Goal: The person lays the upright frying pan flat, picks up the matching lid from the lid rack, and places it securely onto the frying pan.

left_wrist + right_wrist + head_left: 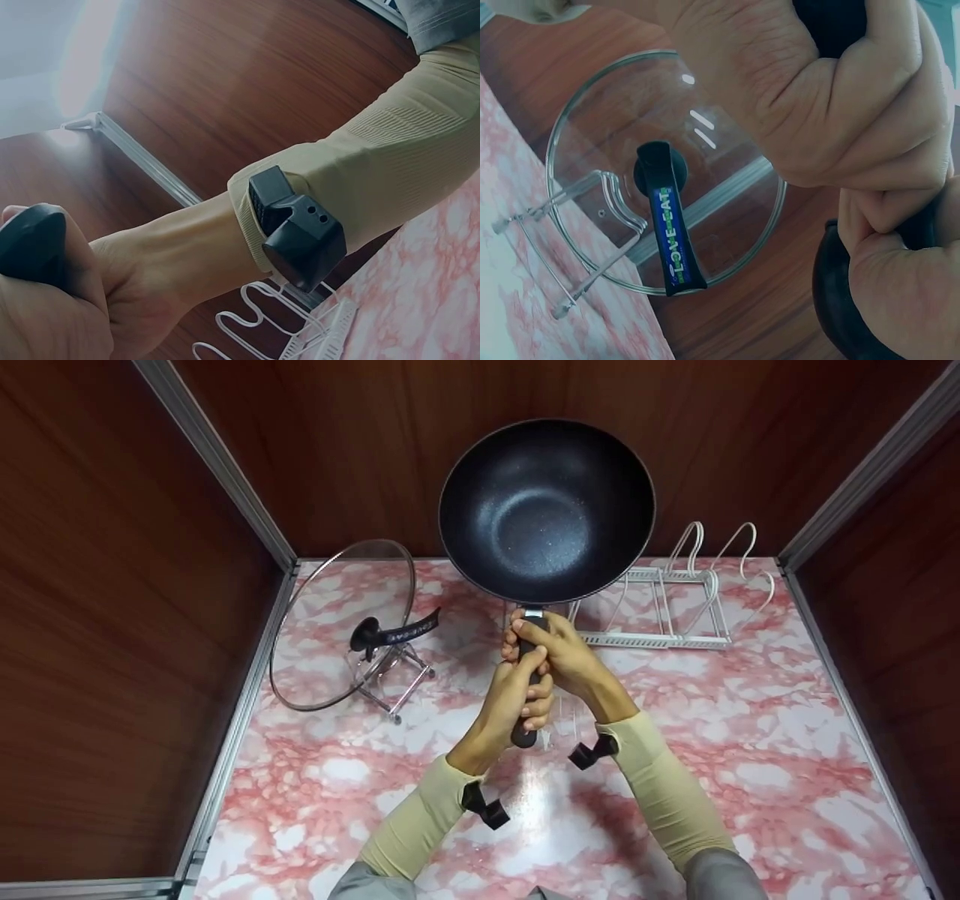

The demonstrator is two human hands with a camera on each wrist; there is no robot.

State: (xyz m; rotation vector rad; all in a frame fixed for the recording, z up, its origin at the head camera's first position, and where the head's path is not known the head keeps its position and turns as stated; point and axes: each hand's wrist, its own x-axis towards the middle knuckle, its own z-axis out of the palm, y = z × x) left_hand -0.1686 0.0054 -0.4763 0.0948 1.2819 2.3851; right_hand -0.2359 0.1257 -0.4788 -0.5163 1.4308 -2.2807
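Note:
A dark wok [544, 525] is held up in front of the back wall, its inside facing me. Its black handle [524, 736] points down toward me. My left hand [511, 697] grips the lower part of the handle, thumb laid along it. Just above, my right hand [566, 652] holds the same handle near the metal collar. The handle's butt end shows below the left hand. In the right wrist view, fingers cover most of the handle.
On the left, a glass lid [727, 247] with a black knob leans upright in a small clear stand [412, 695]. A white wire rack [637, 641] stands behind the right hand. Brown panels with metal edging enclose the red-and-white marbled table [750, 720].

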